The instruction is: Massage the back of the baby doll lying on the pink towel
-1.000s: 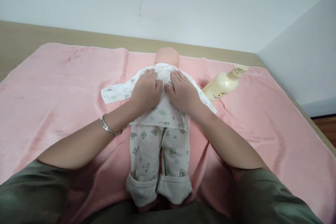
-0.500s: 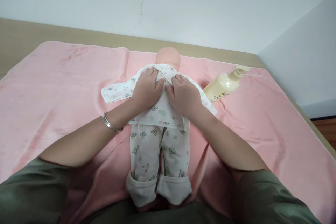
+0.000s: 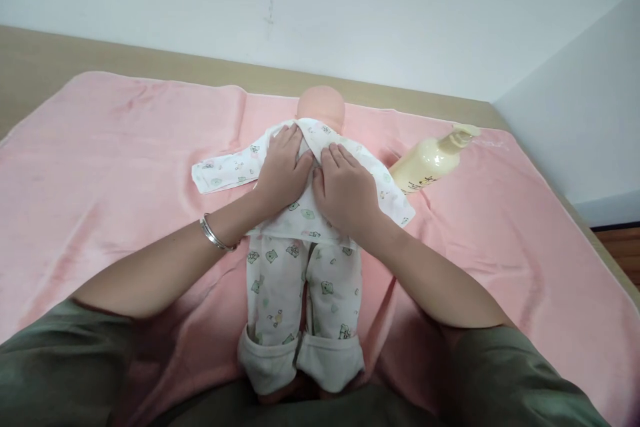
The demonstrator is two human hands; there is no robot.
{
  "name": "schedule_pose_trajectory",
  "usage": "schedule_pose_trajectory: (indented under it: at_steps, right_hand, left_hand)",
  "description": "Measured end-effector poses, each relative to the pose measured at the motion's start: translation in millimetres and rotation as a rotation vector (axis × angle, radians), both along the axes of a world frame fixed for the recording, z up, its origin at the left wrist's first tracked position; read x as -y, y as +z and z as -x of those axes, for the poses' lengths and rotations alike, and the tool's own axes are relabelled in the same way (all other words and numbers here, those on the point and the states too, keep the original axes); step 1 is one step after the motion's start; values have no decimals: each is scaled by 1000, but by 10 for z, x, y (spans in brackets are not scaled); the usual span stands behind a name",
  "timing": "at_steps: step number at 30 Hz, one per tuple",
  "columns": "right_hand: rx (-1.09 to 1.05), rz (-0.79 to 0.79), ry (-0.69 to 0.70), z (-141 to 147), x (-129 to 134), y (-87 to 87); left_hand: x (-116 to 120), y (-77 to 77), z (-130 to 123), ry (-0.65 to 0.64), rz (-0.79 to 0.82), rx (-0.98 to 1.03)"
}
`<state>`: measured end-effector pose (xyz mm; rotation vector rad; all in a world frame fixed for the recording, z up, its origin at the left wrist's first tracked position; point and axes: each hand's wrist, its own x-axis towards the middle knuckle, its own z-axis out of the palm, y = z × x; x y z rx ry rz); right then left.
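A baby doll (image 3: pixel 323 103) lies on a pink blanket (image 3: pixel 125 233), its head away from me and its face not visible. It wears a white printed shirt (image 3: pixel 309 217) and matching pants (image 3: pixel 280 280) with folded-up cuffs. My left hand (image 3: pixel 285 170) rests flat on the left part of the shirt's chest, fingers pointing up toward the collar. On the right part lies my right hand (image 3: pixel 346 190), its fingers stretched out on the cloth. Both thumbs point inward, close to each other at the middle. Neither hand grips anything.
A cream-coloured pump bottle (image 3: pixel 425 163) lies tilted on the blanket, right of the doll, near the right sleeve. Behind the blanket runs a strip of wooden table (image 3: pixel 200 70), with a white wall (image 3: pixel 375 13) beyond it. Another wall panel stands at the right.
My right hand has shifted slightly left and down across the shirt, and more of the right shoulder cloth shows. My left hand stays almost in place. The view has tilted a little.
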<state>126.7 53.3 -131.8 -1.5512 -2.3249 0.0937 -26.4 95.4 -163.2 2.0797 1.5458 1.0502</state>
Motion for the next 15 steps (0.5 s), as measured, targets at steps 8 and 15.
schedule_pose_trajectory:
  at_steps: [8,15]
  right_hand:
    - [-165,111,18,-132,-469,-132]
    - [-29,120,135,-206,-502,-65]
  left_hand:
    - [133,47,-108,112,103,-14]
    - [219,1,-129,89,45,-40]
